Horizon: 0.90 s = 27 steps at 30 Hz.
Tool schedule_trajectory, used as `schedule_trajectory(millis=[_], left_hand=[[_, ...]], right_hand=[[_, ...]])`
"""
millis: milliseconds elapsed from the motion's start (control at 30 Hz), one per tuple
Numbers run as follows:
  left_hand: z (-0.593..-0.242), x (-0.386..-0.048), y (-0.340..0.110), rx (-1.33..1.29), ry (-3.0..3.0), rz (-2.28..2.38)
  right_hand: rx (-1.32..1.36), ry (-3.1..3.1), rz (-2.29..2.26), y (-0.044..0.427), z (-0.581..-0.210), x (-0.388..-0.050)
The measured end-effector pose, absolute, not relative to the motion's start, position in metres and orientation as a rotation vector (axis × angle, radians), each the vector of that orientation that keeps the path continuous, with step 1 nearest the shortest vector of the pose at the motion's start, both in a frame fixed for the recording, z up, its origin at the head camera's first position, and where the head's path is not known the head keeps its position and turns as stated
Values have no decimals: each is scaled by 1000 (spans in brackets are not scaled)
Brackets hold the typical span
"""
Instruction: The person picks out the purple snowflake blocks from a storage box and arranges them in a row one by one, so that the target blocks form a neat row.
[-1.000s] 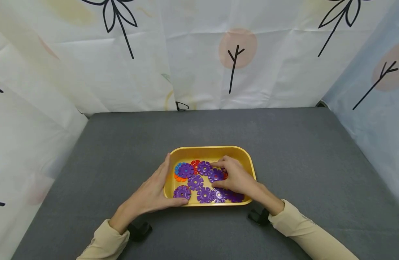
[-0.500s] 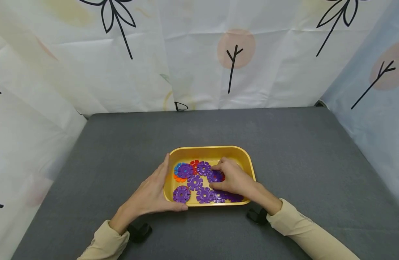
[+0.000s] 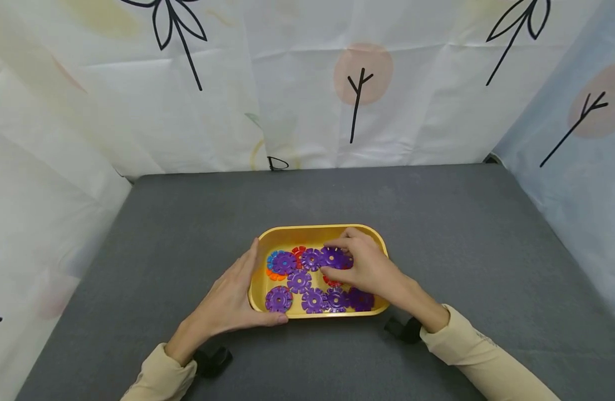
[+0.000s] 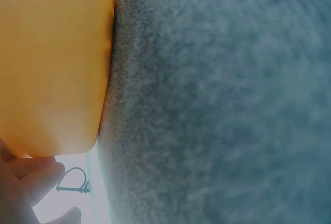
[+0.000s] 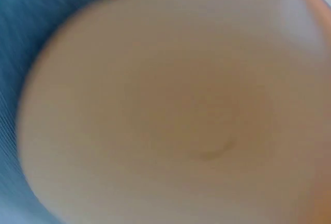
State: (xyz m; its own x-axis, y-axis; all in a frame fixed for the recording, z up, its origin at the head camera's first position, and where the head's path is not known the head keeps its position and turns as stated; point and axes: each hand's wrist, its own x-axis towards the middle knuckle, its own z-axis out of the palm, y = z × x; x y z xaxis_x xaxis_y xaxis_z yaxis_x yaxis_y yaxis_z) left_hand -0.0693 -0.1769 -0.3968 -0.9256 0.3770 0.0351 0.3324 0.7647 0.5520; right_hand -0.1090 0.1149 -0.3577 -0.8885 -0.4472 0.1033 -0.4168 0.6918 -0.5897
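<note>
A yellow tray [image 3: 319,228] holds several plastic snowflake discs. Along its left side and front-left corner lies my left hand [image 3: 227,298], its long fingers straight on the wall and its thumb along the front rim. Inside the tray my right hand [image 3: 364,264] pinches a purple snowflake disc [image 3: 333,257] between thumb and fingers, close to the back right. Just below that thumb a red snowflake disc [image 3: 332,282] shows in part. In the left wrist view, fingertips [image 4: 41,180] touch the end of the yellow wall. A blurred pale surface fills most of the right wrist view.
More purple discs [image 3: 314,301] lie along the tray's front, with blue [image 3: 273,258] and orange ones [image 3: 275,275] at its left. The tray stands on a grey table [image 3: 187,217] before a printed white cloth [image 3: 307,111].
My right hand has drawn a purple disc toward the back of the tray, uncovering part of a red disc. My left hand stays at the tray's left corner.
</note>
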Motion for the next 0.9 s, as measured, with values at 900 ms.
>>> schedule_trajectory(millis=[900], left_hand=[[-393,-59,-238,529,2888,782]], right_hand=[[-932,2862,-897,110,-353,-212]])
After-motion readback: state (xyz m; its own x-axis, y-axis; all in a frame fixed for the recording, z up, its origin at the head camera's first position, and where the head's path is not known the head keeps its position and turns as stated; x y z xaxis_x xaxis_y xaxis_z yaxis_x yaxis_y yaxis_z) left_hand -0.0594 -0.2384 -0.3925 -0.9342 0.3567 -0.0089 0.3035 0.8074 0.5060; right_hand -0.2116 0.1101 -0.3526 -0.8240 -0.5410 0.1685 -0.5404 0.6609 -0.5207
